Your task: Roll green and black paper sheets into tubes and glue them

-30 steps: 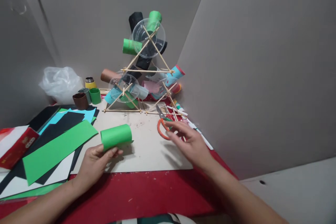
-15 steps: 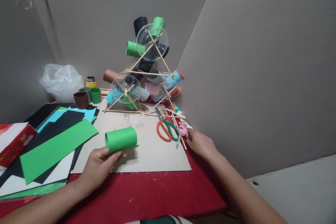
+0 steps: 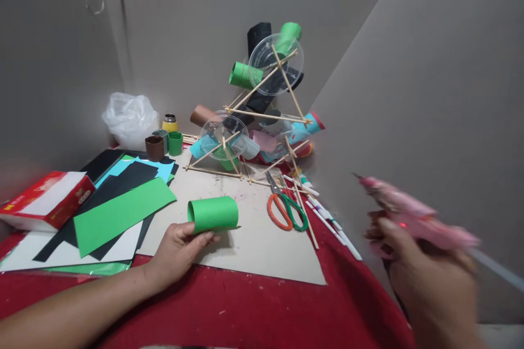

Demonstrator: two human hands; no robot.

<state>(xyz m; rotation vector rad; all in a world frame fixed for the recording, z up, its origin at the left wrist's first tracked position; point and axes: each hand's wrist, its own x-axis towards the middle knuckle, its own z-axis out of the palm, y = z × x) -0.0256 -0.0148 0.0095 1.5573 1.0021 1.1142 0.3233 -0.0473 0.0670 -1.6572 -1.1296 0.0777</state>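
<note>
Between the fingers and thumb of my left hand (image 3: 180, 251) is a green paper tube (image 3: 213, 214), held on its side above the beige board (image 3: 262, 253). My right hand (image 3: 426, 278) is wrapped round a pink glue gun (image 3: 413, 212), raised at the right over the table's edge. Its nozzle points left, a small red light glows on its side, and a glue stick (image 3: 499, 270) sticks out of its back. Scissors (image 3: 286, 210) with orange and green handles lie on the board between my hands.
Stick-framed wheels (image 3: 278, 73) with clear discs and paper tubes stand at the back. Coloured paper sheets (image 3: 126, 212) and a red box (image 3: 49, 199) lie left, near paper cups (image 3: 155, 148) and a plastic bag (image 3: 130, 120). Thin white sticks (image 3: 327, 223) lie right, beside a grey wall.
My right hand has lifted the glue gun from the table's right side and brought it up and closer. My left hand still holds the green tube. The view has turned left.
</note>
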